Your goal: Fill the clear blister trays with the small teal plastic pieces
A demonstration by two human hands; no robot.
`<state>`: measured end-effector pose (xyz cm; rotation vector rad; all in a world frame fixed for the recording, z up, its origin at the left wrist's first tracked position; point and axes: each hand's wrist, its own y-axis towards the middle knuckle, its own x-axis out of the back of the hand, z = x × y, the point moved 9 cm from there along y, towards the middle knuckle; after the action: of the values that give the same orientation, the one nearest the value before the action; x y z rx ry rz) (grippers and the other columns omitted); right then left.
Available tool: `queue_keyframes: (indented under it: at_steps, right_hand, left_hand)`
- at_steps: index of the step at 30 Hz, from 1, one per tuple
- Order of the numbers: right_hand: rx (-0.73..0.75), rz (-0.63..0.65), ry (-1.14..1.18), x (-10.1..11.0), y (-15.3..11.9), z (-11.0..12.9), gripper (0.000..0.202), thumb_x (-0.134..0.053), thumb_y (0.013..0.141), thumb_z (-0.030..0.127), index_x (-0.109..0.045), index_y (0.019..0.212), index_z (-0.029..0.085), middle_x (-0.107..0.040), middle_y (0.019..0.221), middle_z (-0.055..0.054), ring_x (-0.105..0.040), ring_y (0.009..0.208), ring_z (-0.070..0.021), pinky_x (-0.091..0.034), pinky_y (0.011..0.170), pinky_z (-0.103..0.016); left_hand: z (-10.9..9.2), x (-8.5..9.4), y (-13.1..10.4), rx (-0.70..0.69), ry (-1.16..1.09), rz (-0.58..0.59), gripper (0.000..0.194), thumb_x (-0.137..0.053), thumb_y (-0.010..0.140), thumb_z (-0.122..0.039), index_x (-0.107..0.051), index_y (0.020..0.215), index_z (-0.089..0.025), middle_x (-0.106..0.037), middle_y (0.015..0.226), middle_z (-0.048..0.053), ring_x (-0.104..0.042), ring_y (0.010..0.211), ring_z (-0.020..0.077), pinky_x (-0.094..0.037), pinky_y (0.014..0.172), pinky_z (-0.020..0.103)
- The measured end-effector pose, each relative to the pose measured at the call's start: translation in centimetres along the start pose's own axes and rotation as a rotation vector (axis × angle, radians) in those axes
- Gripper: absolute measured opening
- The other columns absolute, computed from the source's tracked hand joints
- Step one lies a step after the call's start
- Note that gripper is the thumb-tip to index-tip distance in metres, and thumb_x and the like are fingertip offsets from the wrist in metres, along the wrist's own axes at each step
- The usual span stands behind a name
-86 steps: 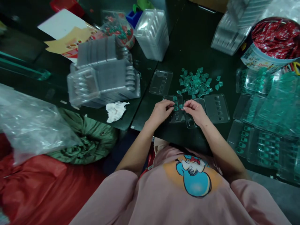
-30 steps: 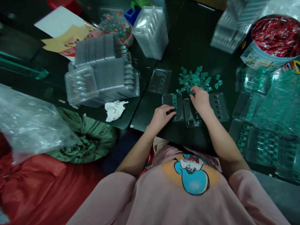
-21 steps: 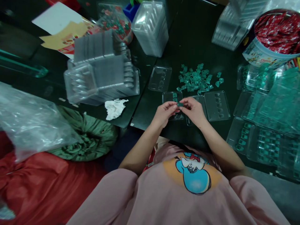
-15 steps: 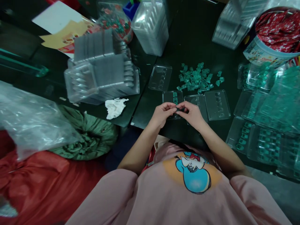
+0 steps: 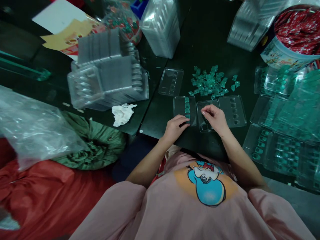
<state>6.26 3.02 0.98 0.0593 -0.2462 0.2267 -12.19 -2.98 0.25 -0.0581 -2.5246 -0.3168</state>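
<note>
A clear plastic tray [image 5: 178, 108] lies in front of me with a column of green translucent pieces [image 5: 187, 105] in its cells. My left hand [image 5: 176, 127] is at its lower edge, thumb and forefinger closed around a green piece at the bottom of that column, mostly hidden. Over the neighbouring clear tray [image 5: 201, 103] hovers my right hand [image 5: 215, 118], thumb and fingertips pinched together; anything between them is too small to make out. Beyond the trays lies a loose pile of green pieces [image 5: 208, 81].
Another clear tray [image 5: 240, 111] lies at the right, one more [image 5: 166, 81] at the upper left. Filled trays [image 5: 282, 146] cover the right side, below a tub [image 5: 282, 56] of red packets. Stacked clear trays [image 5: 112, 76] and crumpled white tissue [image 5: 122, 115] are on the left.
My hands were together over the tray with the green column. Now my right hand has moved right to the neighbouring tray, while my left stays low at the first tray.
</note>
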Motion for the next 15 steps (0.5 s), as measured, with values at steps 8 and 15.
queue_keyframes:
  at_steps: [8,15]
  right_hand:
    - [0.045,-0.079,-0.170,3.0,0.8,0.2,0.013,-0.057,0.087,0.029,-0.066,0.090,0.021,-0.068,0.086,-0.002,-0.061,0.077,-0.0159,-0.048,0.074,-0.030]
    - [0.112,-0.131,-0.562,6.0,5.2,-0.1,0.018,-0.057,0.086,0.014,-0.069,0.097,0.019,-0.068,0.099,-0.008,-0.063,0.089,-0.0218,-0.049,0.085,-0.037]
  left_hand:
    - [1.0,-0.2,-0.4,-0.003,0.057,0.071,0.018,-0.067,0.088,-0.032,-0.077,0.100,-0.024,-0.072,0.101,0.009,-0.067,0.095,0.0214,-0.053,0.089,0.038]
    - [0.4,-1.1,0.4,-0.067,0.185,0.158,0.016,-0.065,0.088,-0.025,-0.076,0.099,-0.021,-0.072,0.097,0.011,-0.065,0.091,0.0236,-0.052,0.085,0.039]
